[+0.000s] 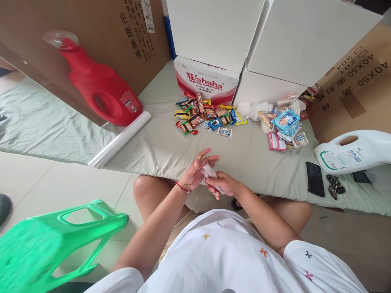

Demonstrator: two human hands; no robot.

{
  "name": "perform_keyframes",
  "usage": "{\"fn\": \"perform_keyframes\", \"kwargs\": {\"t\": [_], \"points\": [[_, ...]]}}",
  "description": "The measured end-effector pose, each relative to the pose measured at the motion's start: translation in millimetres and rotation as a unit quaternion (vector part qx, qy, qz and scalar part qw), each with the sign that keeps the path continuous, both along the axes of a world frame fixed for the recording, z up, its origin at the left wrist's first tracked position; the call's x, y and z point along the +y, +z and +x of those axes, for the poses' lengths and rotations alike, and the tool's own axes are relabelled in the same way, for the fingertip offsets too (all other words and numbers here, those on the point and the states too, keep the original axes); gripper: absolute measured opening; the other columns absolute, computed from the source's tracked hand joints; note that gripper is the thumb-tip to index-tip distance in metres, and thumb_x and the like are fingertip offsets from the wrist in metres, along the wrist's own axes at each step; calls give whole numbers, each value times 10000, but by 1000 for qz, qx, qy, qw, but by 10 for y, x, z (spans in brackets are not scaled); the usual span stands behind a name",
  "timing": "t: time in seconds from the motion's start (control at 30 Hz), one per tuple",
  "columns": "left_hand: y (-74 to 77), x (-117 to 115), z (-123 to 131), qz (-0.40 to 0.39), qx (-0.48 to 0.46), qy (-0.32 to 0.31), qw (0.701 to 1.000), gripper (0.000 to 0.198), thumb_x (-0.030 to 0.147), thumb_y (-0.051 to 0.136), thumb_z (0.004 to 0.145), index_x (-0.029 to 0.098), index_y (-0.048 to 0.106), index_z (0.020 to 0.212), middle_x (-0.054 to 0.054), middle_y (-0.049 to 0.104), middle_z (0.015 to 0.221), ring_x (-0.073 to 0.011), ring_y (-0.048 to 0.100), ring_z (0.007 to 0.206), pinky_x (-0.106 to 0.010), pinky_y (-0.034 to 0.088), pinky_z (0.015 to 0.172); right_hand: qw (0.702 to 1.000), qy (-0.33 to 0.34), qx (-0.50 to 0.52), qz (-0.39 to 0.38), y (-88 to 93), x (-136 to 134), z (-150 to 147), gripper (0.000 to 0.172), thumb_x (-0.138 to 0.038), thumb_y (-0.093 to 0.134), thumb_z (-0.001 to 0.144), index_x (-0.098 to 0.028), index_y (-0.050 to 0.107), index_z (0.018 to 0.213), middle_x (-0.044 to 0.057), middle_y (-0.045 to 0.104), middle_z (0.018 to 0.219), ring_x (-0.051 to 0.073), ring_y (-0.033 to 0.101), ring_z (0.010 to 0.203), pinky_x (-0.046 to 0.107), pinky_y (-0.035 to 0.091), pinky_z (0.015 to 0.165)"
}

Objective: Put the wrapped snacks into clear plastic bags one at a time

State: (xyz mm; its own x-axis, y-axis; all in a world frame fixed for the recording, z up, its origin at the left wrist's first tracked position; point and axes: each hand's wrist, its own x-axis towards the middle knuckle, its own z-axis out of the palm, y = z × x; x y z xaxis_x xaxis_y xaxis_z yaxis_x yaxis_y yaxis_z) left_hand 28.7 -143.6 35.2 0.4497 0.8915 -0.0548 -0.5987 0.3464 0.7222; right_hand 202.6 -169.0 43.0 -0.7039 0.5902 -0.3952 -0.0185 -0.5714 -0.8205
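Observation:
A small, clear-wrapped packet (208, 171) with whitish and reddish parts is gripped in my right hand (225, 184), over the front edge of the cloth-covered surface. Its upper end rests against my left hand (192, 174), whose fingers are stretched out and spread. What is inside the wrapper cannot be made out. Beyond my hands lies a pile of small wrapped snacks (210, 112) in several colours. To the right sits a second heap of packets, with a blue packet (286, 119) on top and a pink packet (276, 141) at its front.
White boxes (214, 28) and a Wahaha carton (205, 79) stand behind the snacks. A red jug (102, 87) and a plastic roll (120, 140) lie left. On the right are a white bottle (351, 150), a phone (315, 179) and keys (335, 186). A green stool (58, 244) stands lower left.

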Motion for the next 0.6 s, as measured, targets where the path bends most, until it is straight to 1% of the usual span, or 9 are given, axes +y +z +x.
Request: {"fn": "perform_keyframes", "kwargs": {"t": [0.07, 0.13, 0.2, 0.27, 0.33, 0.4, 0.47, 0.53, 0.6], "points": [[25, -43, 48, -17, -7, -40, 999, 696, 501, 886, 697, 222, 632, 1281, -61, 730, 1004, -218, 702, 937, -369, 535, 889, 997, 6, 51, -65, -38, -43, -54, 559, -715, 725, 790, -191, 550, 872, -71, 549, 587, 78, 473, 394, 230, 494, 393], [21, -60, 106, -51, 17, -32, 998, 473, 354, 888, 716, 202, 661, 1102, 7, 675, 766, -147, 672, 708, -314, 554, 757, 994, -9, 67, -85, -75, -71, -80, 596, -747, 706, 782, -182, 572, 914, -52, 593, 593, 86, 498, 402, 227, 502, 390], [-16, -47, 169, -89, 48, 6, 995, 366, 303, 867, 727, 198, 626, 981, 47, 604, 644, -113, 620, 595, -255, 528, 626, 996, -39, 31, -72, -104, -93, -82, 631, -775, 678, 790, -161, 605, 917, 3, 658, 659, 100, 563, 468, 219, 511, 412], [-73, -13, 234, -123, 74, 60, 988, 378, 307, 862, 701, 207, 578, 928, 64, 574, 619, -100, 592, 550, -222, 489, 547, 996, -80, -40, -30, -127, -123, -77, 625, -763, 684, 800, -155, 627, 931, 49, 702, 780, 117, 622, 567, 218, 521, 442], [-125, 26, 290, -156, 98, 124, 975, 399, 319, 854, 686, 216, 531, 897, 85, 546, 611, -81, 553, 503, -219, 477, 524, 987, -114, -114, 28, -148, -161, -81, 561, -688, 750, 792, -182, 624, 1001, 39, 691, 847, 129, 628, 614, 233, 524, 449], [-148, 58, 317, -176, 123, 169, 962, 430, 338, 857, 681, 224, 504, 899, 108, 506, 592, -66, 516, 468, -231, 486, 538, 974, -133, -165, 83, -161, -198, -92, 497, -597, 804, 783, -225, 595, 1037, 2, 644, 802, 127, 574, 569, 244, 483, 412], [-129, 76, 295, -170, 135, 167, 962, 479, 386, 875, 682, 230, 522, 966, 116, 490, 584, -75, 521, 469, -238, 481, 544, 970, -139, -169, 111, -145, -220, -92, 425, -560, 788, 812, -243, 571, 993, -19, 587, 740, 112, 497, 525, 233, 408, 389], [-77, 78, 226, -146, 108, 127, 975, 567, 526, 839, 728, 240, 549, 1122, 80, 567, 644, -124, 616, 565, -270, 508, 587, 981, -134, -113, 87, -89, -221, -64, 392, -577, 729, 861, -242, 553, 963, -29, 553, 728, 93, 438, 516, 216, 346, 402], [-17, 67, 143, -122, 58, 81, 987, 695, 685, 724, 788, 267, 513, 1302, 8, 680, 800, -200, 714, 766, -345, 558, 696, 992, -124, -31, 22, -10, -206, -14, 412, -610, 687, 884, -236, 543, 982, -38, 538, 739, 73, 393, 511, 198, 303, 417]]}}
